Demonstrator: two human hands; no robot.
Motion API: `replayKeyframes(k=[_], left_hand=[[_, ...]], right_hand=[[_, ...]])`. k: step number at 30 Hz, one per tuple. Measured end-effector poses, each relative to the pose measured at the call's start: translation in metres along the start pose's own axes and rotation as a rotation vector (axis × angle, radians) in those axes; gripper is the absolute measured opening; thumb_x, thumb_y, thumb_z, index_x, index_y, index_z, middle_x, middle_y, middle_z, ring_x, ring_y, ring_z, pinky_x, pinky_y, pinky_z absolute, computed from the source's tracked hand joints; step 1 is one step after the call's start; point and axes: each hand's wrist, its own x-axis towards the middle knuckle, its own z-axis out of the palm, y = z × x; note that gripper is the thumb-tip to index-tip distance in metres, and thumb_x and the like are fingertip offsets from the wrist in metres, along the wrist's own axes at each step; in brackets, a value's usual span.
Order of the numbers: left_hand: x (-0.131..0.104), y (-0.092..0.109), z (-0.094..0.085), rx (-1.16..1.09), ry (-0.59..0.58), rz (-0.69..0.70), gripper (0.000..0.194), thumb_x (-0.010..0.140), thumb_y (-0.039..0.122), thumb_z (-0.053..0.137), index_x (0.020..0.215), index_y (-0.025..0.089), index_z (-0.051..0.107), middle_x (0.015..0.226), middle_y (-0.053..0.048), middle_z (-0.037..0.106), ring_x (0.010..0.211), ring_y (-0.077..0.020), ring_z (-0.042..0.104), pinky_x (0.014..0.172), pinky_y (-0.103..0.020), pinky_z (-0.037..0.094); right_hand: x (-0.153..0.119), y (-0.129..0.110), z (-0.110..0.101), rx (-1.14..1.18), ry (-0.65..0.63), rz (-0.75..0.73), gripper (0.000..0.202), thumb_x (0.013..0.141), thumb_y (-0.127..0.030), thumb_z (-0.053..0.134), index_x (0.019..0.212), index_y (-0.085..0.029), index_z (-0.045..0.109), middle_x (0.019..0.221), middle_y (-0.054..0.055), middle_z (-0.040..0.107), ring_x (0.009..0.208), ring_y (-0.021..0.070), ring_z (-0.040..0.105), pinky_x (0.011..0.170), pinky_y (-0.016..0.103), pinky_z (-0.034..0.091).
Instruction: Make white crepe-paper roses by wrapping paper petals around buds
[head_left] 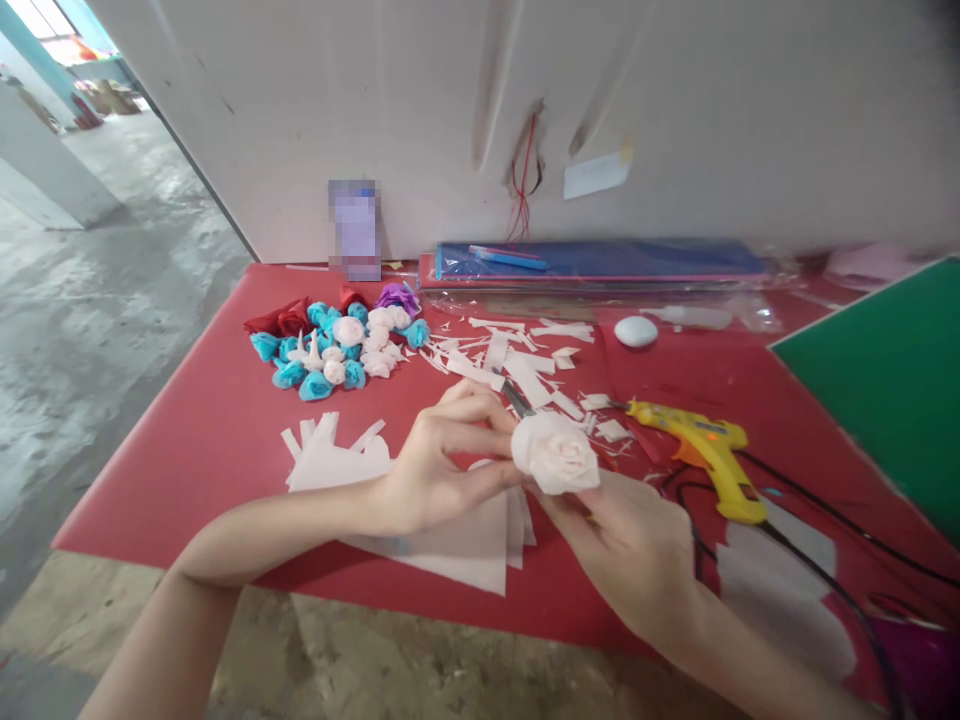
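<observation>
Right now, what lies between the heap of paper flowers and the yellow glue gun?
White paper scraps and a dark metal tip lie between heap and glue gun in the head view.

Worn on head. Looks forward and down at red table [217,440] from its near side, close above.

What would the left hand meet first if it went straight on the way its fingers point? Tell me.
The left hand would meet the white flower first: it lies right at the fingertips, apparently already touching them, though one view leaves the exact depth unclear.
</observation>
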Motion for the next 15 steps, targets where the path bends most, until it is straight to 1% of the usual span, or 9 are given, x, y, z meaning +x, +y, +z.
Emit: replayKeyframes(k=[3, 5, 6, 8, 10, 11, 12, 13, 15], left_hand=[[0.003, 0.003, -0.004, -0.077, -0.05, -0.136, 0.03, 0.078, 0.038, 0.056, 0.059, 0.016, 0.064, 0.064, -0.003, 0.057, 0.07, -0.0134, 0.048, 0.069, -0.03, 0.044], [0.005, 0.006, -0.007, -0.137, -0.089, -0.221, 0.034, 0.077, 0.043, 0.056, 0.058, 0.016, 0.065, 0.065, -0.004, 0.058, 0.072, -0.014, 0.049, 0.071, -0.032, 0.043], [0.006, 0.007, -0.008, -0.173, -0.104, -0.251, 0.035, 0.076, 0.045, 0.056, 0.058, 0.016, 0.065, 0.065, -0.004, 0.058, 0.073, -0.0142, 0.05, 0.071, -0.032, 0.043], [0.008, 0.007, -0.01, -0.25, -0.125, -0.289, 0.034, 0.074, 0.046, 0.058, 0.058, 0.017, 0.066, 0.064, -0.004, 0.058, 0.072, -0.0143, 0.05, 0.072, -0.032, 0.043], [0.008, 0.006, -0.009, -0.332, -0.154, -0.315, 0.03, 0.072, 0.044, 0.061, 0.058, 0.017, 0.066, 0.064, -0.003, 0.057, 0.073, -0.0143, 0.05, 0.073, -0.033, 0.044], [0.008, 0.005, -0.009, -0.377, -0.173, -0.325, 0.029, 0.071, 0.043, 0.063, 0.058, 0.018, 0.066, 0.064, -0.003, 0.057, 0.073, -0.0143, 0.05, 0.073, -0.032, 0.044], [0.007, 0.003, -0.008, -0.422, -0.195, -0.333, 0.028, 0.07, 0.043, 0.064, 0.058, 0.018, 0.066, 0.064, -0.003, 0.056, 0.073, -0.0142, 0.05, 0.073, -0.032, 0.044], [0.007, 0.002, -0.007, -0.465, -0.222, -0.336, 0.028, 0.069, 0.044, 0.065, 0.057, 0.019, 0.066, 0.064, -0.002, 0.055, 0.074, -0.0142, 0.049, 0.073, -0.032, 0.044], [0.005, -0.001, -0.005, -0.542, -0.287, -0.324, 0.029, 0.068, 0.046, 0.064, 0.055, 0.019, 0.065, 0.063, -0.002, 0.053, 0.073, -0.0137, 0.047, 0.073, -0.031, 0.044]], right_hand=[[0.003, 0.0, -0.007, 0.146, -0.12, 0.131, 0.024, 0.085, -0.031, 0.048, 0.071, -0.019, 0.062, 0.055, 0.0, 0.066, 0.048, 0.0135, 0.062, 0.048, 0.021, 0.048], [0.006, 0.004, -0.012, 0.369, -0.267, 0.238, 0.018, 0.081, -0.032, 0.053, 0.077, -0.019, 0.065, 0.063, 0.001, 0.069, 0.057, 0.0148, 0.065, 0.054, 0.022, 0.052], [0.008, 0.007, -0.014, 0.504, -0.347, 0.284, 0.019, 0.081, -0.031, 0.051, 0.08, -0.019, 0.066, 0.068, 0.002, 0.07, 0.062, 0.0153, 0.066, 0.058, 0.023, 0.053], [0.009, 0.016, -0.015, 0.781, -0.488, 0.329, 0.028, 0.086, -0.033, 0.043, 0.086, -0.019, 0.067, 0.071, 0.004, 0.071, 0.069, 0.0162, 0.067, 0.064, 0.027, 0.053], [0.009, 0.026, -0.012, 1.0, -0.606, 0.318, 0.036, 0.089, -0.039, 0.037, 0.093, -0.017, 0.066, 0.073, 0.006, 0.071, 0.076, 0.0173, 0.066, 0.074, 0.032, 0.051], [0.008, 0.03, -0.009, 1.071, -0.66, 0.305, 0.04, 0.089, -0.043, 0.036, 0.094, -0.016, 0.065, 0.071, 0.006, 0.07, 0.076, 0.0171, 0.066, 0.075, 0.033, 0.051], [0.006, 0.033, -0.006, 1.094, -0.694, 0.27, 0.046, 0.088, -0.049, 0.034, 0.091, -0.016, 0.066, 0.067, 0.005, 0.07, 0.071, 0.0159, 0.066, 0.07, 0.03, 0.052], [0.004, 0.034, -0.003, 1.059, -0.701, 0.24, 0.054, 0.085, -0.056, 0.032, 0.083, -0.015, 0.067, 0.062, 0.004, 0.068, 0.063, 0.0142, 0.066, 0.063, 0.027, 0.052], [-0.001, 0.034, 0.004, 0.883, -0.624, 0.219, 0.068, 0.077, -0.069, 0.027, 0.066, -0.015, 0.066, 0.053, 0.001, 0.065, 0.051, 0.0106, 0.062, 0.052, 0.022, 0.049]])
